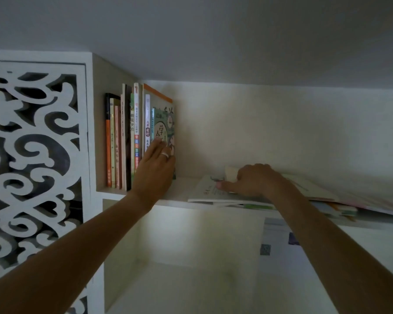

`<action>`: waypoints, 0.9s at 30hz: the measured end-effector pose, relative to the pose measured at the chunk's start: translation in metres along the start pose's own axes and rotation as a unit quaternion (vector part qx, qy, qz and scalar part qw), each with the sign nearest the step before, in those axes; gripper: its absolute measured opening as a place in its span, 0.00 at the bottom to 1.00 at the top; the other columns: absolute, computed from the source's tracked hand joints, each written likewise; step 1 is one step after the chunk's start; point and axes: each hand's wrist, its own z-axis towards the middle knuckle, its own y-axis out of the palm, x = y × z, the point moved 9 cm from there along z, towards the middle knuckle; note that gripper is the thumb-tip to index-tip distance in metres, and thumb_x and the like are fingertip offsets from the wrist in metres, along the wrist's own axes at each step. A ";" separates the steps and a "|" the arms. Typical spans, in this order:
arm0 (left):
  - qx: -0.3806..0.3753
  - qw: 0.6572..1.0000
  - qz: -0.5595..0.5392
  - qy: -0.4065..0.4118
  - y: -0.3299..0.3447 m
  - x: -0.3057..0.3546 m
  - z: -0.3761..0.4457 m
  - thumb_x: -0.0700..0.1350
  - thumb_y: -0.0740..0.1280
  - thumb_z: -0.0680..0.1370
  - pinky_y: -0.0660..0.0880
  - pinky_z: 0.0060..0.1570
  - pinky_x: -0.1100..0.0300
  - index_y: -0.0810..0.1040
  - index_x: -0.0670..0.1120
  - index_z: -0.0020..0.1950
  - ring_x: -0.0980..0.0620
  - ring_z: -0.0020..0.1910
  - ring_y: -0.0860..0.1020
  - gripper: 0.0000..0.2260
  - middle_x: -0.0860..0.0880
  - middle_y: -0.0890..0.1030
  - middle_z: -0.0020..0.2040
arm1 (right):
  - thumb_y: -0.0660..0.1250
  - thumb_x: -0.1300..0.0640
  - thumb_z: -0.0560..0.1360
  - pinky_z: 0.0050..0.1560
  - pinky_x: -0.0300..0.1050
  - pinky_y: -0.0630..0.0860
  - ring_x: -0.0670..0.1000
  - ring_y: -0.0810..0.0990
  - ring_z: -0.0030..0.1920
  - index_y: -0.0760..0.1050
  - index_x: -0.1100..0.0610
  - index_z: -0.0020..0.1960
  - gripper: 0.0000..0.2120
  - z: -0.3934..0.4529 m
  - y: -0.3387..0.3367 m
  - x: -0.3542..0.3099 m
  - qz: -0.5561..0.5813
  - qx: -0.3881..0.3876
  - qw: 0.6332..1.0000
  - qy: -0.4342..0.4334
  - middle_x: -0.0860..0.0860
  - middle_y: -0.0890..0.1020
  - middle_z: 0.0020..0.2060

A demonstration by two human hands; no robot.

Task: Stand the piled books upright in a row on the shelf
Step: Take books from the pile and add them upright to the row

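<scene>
Several books (pixel 127 141) stand upright in a row at the left end of the white shelf (pixel 177 196). My left hand (pixel 156 171), with a ring on one finger, lies flat against the green-covered book (pixel 165 125) at the right end of that row, fingers spread. To the right, a pile of flat books (pixel 322 200) lies on the shelf and sticks out over its front edge. My right hand (pixel 255 181) rests on the top white book (pixel 204 189) of the pile, thumb pressed on its cover and fingers curled over a small raised edge.
A white carved lattice panel (pixel 32 166) closes the cabinet to the left of the shelf. Below the shelf is an open white compartment (pixel 191 268). A pale sheet with dark squares (pixel 279 245) hangs at the lower right. The ceiling is close overhead.
</scene>
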 end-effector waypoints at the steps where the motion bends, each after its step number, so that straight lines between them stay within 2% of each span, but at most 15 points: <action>1: 0.006 1.000 -0.003 -0.004 -0.002 0.001 0.001 0.41 0.68 0.78 0.56 0.82 0.43 0.82 0.37 0.60 0.37 0.69 0.77 0.13 0.35 0.82 0.61 | 0.54 0.14 0.63 0.67 0.51 0.71 0.58 0.75 0.66 0.73 0.57 0.73 0.56 -0.004 -0.004 -0.001 -0.010 -0.002 1.000 -0.025 0.56 0.76 0.70; 3: 0.014 1.000 -0.013 -0.008 -0.004 0.001 0.002 0.41 0.67 0.79 0.59 0.81 0.43 0.82 0.36 0.59 0.37 0.66 0.78 0.13 0.34 0.83 0.59 | 0.64 0.23 0.70 0.65 0.47 0.74 0.55 0.77 0.64 0.76 0.54 0.71 0.42 -0.014 -0.013 0.000 0.005 -0.005 0.998 -0.062 0.53 0.77 0.68; 5: 0.020 0.999 -0.028 -0.015 -0.006 0.000 0.003 0.42 0.66 0.80 0.60 0.80 0.44 0.82 0.36 0.60 0.38 0.66 0.79 0.13 0.34 0.83 0.60 | 0.65 0.25 0.71 0.59 0.48 0.78 0.54 0.80 0.56 0.81 0.52 0.63 0.35 -0.017 -0.019 0.003 0.017 0.028 0.996 -0.077 0.53 0.82 0.60; 8: 0.023 0.998 -0.043 -0.037 -0.009 -0.003 0.004 0.43 0.64 0.80 0.60 0.80 0.45 0.82 0.36 0.60 0.38 0.65 0.80 0.14 0.34 0.83 0.60 | 0.54 0.28 0.79 0.48 0.47 0.75 0.55 0.80 0.47 0.82 0.54 0.56 0.32 -0.017 -0.026 -0.004 -0.026 0.141 0.986 -0.085 0.55 0.83 0.51; 10: 0.015 0.996 -0.059 -0.057 -0.008 -0.005 0.005 0.44 0.63 0.80 0.59 0.81 0.47 0.82 0.37 0.60 0.40 0.64 0.80 0.15 0.35 0.83 0.59 | 0.49 0.32 0.82 0.45 0.47 0.69 0.58 0.79 0.47 0.81 0.55 0.54 0.32 -0.018 -0.033 -0.009 -0.009 0.218 0.973 -0.077 0.56 0.82 0.50; 12: 0.018 0.994 -0.077 -0.072 -0.008 -0.005 0.005 0.45 0.60 0.80 0.59 0.80 0.47 0.83 0.38 0.59 0.41 0.63 0.80 0.17 0.37 0.84 0.58 | 0.48 0.33 0.83 0.44 0.47 0.66 0.59 0.80 0.48 0.79 0.56 0.53 0.31 -0.020 -0.039 -0.015 0.022 0.269 0.961 -0.060 0.57 0.83 0.49; 15: 0.055 0.988 -0.113 -0.087 -0.014 -0.002 0.006 0.47 0.60 0.78 0.61 0.79 0.46 0.84 0.39 0.52 0.42 0.61 0.80 0.16 0.38 0.84 0.55 | 0.50 0.34 0.83 0.42 0.47 0.64 0.59 0.82 0.48 0.77 0.57 0.54 0.30 -0.020 -0.032 -0.044 0.000 0.305 0.950 -0.064 0.57 0.84 0.48; 17: 0.072 0.982 -0.151 -0.091 -0.017 0.001 0.007 0.47 0.65 0.76 0.58 0.79 0.44 0.83 0.41 0.55 0.41 0.65 0.77 0.14 0.38 0.81 0.60 | 0.53 0.36 0.84 0.42 0.47 0.64 0.60 0.82 0.50 0.76 0.58 0.57 0.26 -0.016 -0.025 -0.067 -0.012 0.300 0.949 -0.093 0.57 0.83 0.50; 20: 0.038 0.970 -0.227 -0.073 -0.010 0.007 0.008 0.45 0.72 0.67 0.41 0.81 0.45 0.79 0.49 0.66 0.35 0.76 0.66 0.26 0.37 0.71 0.72 | 0.63 0.47 0.83 0.44 0.47 0.67 0.61 0.81 0.54 0.72 0.58 0.67 0.18 -0.011 -0.017 -0.088 -0.028 0.238 0.955 -0.176 0.60 0.81 0.55; 21: 0.023 0.968 -0.242 -0.057 -0.008 0.010 0.009 0.46 0.72 0.64 0.37 0.81 0.45 0.80 0.52 0.66 0.35 0.78 0.63 0.28 0.37 0.68 0.75 | 0.65 0.52 0.82 0.45 0.47 0.69 0.62 0.80 0.55 0.69 0.57 0.71 0.20 -0.011 -0.015 -0.091 -0.034 0.218 0.955 -0.201 0.61 0.80 0.56; 24: -0.005 0.961 -0.274 -0.020 -0.005 0.017 0.011 0.53 0.69 0.63 0.40 0.80 0.37 0.85 0.59 0.58 0.34 0.80 0.60 0.23 0.39 0.68 0.76 | 0.68 0.60 0.78 0.41 0.46 0.70 0.60 0.78 0.49 0.65 0.55 0.75 0.27 -0.016 -0.018 -0.085 -0.025 0.192 0.953 -0.232 0.60 0.77 0.55; 27: -0.006 0.958 -0.287 -0.011 -0.003 0.017 0.013 0.62 0.66 0.67 0.45 0.79 0.34 0.87 0.61 0.52 0.34 0.80 0.61 0.17 0.42 0.70 0.76 | 0.70 0.63 0.76 0.36 0.46 0.67 0.55 0.72 0.43 0.67 0.56 0.70 0.24 -0.017 -0.024 -0.077 0.024 0.189 0.955 -0.228 0.59 0.76 0.51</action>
